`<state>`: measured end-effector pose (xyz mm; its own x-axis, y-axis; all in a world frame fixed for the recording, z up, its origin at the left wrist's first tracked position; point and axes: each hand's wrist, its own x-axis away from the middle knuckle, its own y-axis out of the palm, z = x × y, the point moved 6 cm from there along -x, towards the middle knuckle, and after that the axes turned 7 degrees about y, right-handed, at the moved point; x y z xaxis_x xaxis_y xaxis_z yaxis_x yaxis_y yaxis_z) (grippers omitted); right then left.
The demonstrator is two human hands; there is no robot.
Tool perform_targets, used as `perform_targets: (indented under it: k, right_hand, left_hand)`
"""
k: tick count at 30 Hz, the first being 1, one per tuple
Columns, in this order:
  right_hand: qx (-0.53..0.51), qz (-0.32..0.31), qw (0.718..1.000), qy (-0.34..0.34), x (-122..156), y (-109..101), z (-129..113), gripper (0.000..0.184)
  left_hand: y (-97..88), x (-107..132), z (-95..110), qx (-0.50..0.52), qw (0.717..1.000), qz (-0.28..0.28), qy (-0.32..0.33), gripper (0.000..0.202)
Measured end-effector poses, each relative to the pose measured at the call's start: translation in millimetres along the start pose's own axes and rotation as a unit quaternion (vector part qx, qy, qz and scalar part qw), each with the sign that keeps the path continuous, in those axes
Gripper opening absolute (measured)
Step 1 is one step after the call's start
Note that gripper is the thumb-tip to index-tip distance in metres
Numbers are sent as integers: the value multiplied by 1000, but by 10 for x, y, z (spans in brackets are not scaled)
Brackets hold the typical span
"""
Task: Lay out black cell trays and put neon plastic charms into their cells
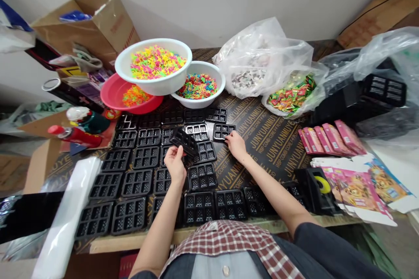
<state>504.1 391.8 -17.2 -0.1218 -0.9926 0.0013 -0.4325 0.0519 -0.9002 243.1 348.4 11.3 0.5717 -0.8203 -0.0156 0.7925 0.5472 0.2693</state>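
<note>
- Left hand [175,163] grips a stack of black plastic compartment trays [183,141] mid-table; a loose pinch could let them slide apart.
- Right hand [236,144] pinches a single black tray [222,131] at the grid's far right; a careless push might knock the neighbouring trays [205,151] askew.

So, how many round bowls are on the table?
3: a large white plastic bowl, a red plastic bowl partly under it, a smaller white plastic bowl to its right.
</note>
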Motion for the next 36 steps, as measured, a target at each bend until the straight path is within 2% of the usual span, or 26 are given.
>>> perform_targets:
  k: [1, 3, 6, 7, 10, 12, 15, 18, 19, 22, 24, 25, 27, 29, 32, 34, 36]
  right_hand:
    - [17, -19, 1000, -10, -8, 48, -39, 24]
    - [2, -14, 999, -38, 24, 52, -174, 28]
    - [-125, 46, 988, -72, 216, -107, -418, 26]
    - [-182, 46, 978, -87, 313, -155, -504, 24]
    - [-324, -9, 938, -119, 604, -227, -732, 18]
    - [-379, -33, 918, -111, 733, -260, -777, 16]
    - [-396, 12, 915, -72, 800, -362, -581, 17]
    - [-307, 94, 946, -37, 826, -444, -187, 19]
    - [-258, 102, 960, -31, 838, -426, -66, 19]
    - [-115, 41, 992, -33, 886, -194, 148, 20]
    - [-74, -8, 997, -38, 942, -28, 139, 23]
    - [-79, -14, 996, -43, 977, 7, 83, 24]
    - [-131, 13, 990, -57, 1068, -41, -104, 25]
    - [-209, 40, 973, -84, 1196, -176, -342, 24]
    - [-312, 20, 942, -120, 1396, -369, -630, 21]
    - [-364, 2, 925, -111, 1479, -465, -663, 18]
    - [-387, 22, 919, -74, 1510, -557, -527, 17]
  left_hand:
    - [-21, 3, -3, 2, 1000, 1, -6, 40]
    - [-17, 42, -10, 6, 1000, -9, -20, 41]
    - [50, 167, 4, 8, 999, -29, -30, 40]
    - [91, 227, 10, 10, 998, -41, -35, 39]
    - [251, 447, 15, 18, 994, -94, -53, 35]
    - [339, 574, 17, 17, 990, -129, -55, 32]
    - [305, 609, 24, 5, 990, -136, -40, 30]
    - [10, 444, 50, -5, 998, -63, -18, 30]
    - [-115, 378, 64, -4, 999, -35, -11, 32]
    - [-408, 267, 108, 3, 1000, 15, -2, 36]
    - [-465, 313, 131, 6, 1000, 14, -5, 37]
    - [-447, 373, 140, 6, 1000, 3, -9, 37]
    - [-349, 548, 156, 1, 999, -26, -21, 36]
    - [-200, 763, 168, -5, 997, -69, -38, 34]
    - [5, 1061, 194, -8, 990, -130, -54, 31]
    - [91, 1190, 209, -9, 985, -165, -55, 30]
    - [101, 1220, 220, -10, 983, -175, -47, 29]
